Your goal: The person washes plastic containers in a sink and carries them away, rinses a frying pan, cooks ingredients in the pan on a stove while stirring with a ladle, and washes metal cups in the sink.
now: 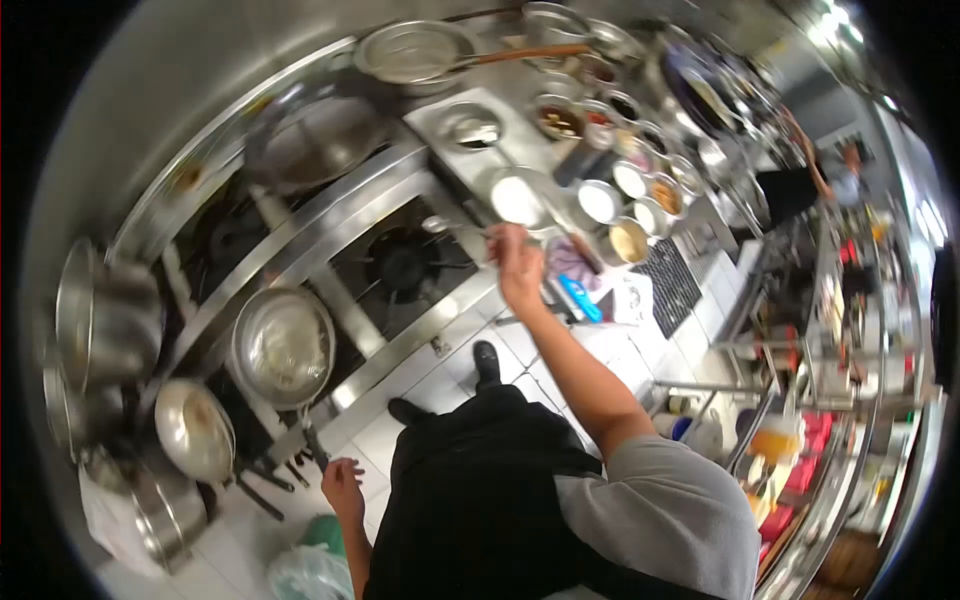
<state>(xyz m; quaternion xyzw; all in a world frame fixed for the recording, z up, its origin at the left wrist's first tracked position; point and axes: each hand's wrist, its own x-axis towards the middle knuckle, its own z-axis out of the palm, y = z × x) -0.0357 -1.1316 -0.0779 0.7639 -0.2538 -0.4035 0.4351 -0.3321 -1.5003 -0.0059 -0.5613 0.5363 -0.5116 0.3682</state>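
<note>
Our right hand (517,268) is pinching a metal spoon (435,224) by the burner (403,262), our left hand (343,490) curls near the pan handle (315,445) (can't tell if gripping), and one sloppy wrist tilt could dribble any spoon contents stoveward.

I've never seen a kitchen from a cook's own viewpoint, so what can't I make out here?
- Head view: whether the left hand touches the pan handle; blurred where they come close.
- Head view: what, if anything, is in the spoon held by the right hand; small and blurred.
- Head view: what the blue object is; blurred.
- Head view: the other person's work; too small and blurred.
</note>
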